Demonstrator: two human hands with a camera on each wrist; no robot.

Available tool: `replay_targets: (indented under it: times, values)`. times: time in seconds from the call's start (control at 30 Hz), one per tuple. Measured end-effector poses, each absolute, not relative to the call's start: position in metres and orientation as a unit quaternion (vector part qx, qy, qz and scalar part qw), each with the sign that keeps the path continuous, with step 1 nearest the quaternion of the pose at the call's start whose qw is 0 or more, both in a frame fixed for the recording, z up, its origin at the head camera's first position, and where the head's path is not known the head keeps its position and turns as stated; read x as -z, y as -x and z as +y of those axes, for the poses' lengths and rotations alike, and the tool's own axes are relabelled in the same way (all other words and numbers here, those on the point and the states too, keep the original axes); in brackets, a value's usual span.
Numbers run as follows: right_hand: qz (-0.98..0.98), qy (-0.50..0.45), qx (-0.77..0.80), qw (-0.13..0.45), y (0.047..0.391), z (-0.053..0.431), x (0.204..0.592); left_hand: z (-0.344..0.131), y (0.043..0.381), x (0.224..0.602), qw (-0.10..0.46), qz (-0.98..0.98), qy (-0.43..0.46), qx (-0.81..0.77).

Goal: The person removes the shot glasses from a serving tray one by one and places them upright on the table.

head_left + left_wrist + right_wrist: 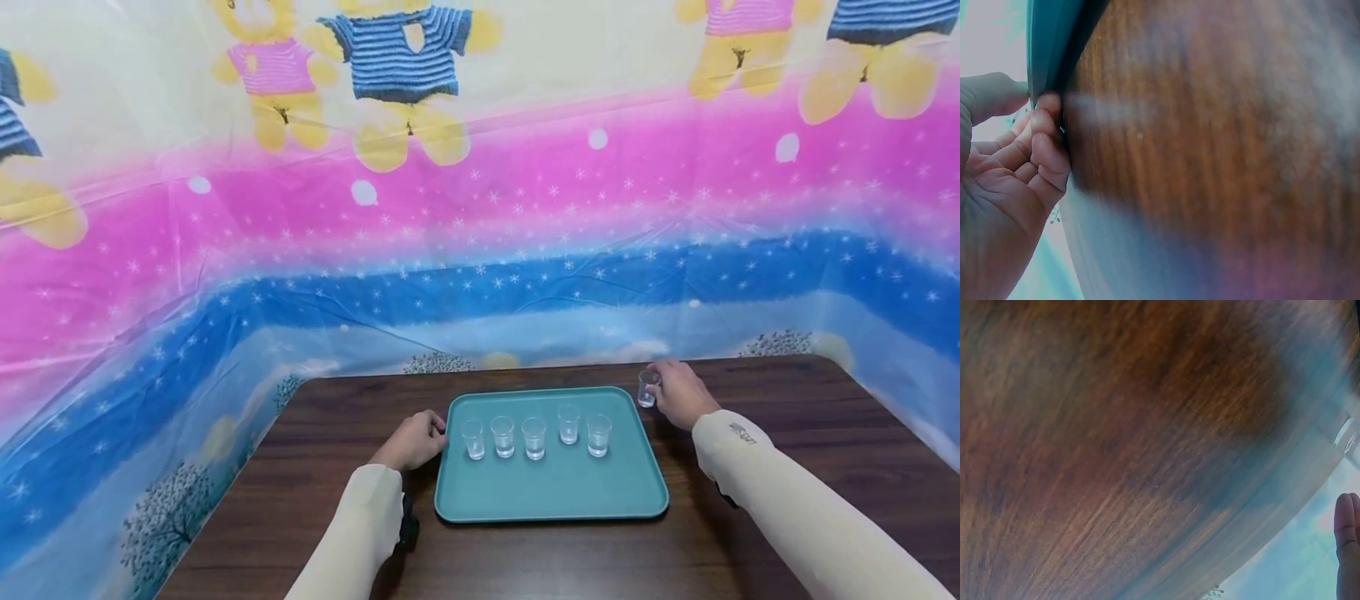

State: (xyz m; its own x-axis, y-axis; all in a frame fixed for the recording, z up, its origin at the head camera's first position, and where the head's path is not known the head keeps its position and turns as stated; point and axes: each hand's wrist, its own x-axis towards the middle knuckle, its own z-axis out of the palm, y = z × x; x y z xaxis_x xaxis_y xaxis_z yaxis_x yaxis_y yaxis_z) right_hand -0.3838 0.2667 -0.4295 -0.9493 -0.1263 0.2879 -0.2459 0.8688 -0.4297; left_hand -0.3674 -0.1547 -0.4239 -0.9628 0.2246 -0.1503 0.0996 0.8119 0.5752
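A teal tray [551,492] lies on the table, bearing several small clear shot glasses [534,439] in an uneven row. Whether these contain clear liquid or just have thick bases, I cannot tell. At the tray's left edge, my left hand [413,442] pinches the rim; the left wrist view shows the thumb and curled fingers of that hand [1013,150] meeting at the rim [1050,50]. Beyond the tray's back right corner, my right hand [681,393] holds another shot glass [646,390] upright. Only fingertips and part of a glass [1349,436] show in the right wrist view.
The dark wooden table [577,562] extends around the tray on all sides. Behind it and along both sides hangs a printed curtain [480,292] with bears and snowflakes, close to the table's back edge.
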Motion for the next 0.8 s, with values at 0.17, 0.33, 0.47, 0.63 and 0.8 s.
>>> replay_targets:
  times: [0.17, 0.33, 0.47, 0.63, 0.8]
  values:
    - [-0.956, -0.112, -0.234, 0.139, 0.383, 0.268, 0.429, -0.155, 0.367, 0.426, 0.099, 0.945, -0.091, -0.297]
    - [-0.948, -0.135, -0.237, 0.163, 0.382, 0.266, 0.426, -0.155, 0.367, 0.426, 0.099, 0.945, -0.089, -0.298]
    - [-0.941, -0.156, -0.260, 0.150, 0.376, 0.260, 0.421, -0.155, 0.367, 0.425, 0.099, 0.944, -0.090, -0.300]
    - [-0.931, -0.193, -0.288, 0.113, 0.366, 0.251, 0.416, -0.156, 0.367, 0.425, 0.102, 0.944, -0.091, -0.299]
    - [-0.926, -0.217, -0.294, 0.094, 0.354, 0.240, 0.413, -0.156, 0.368, 0.424, 0.107, 0.945, -0.091, -0.294]
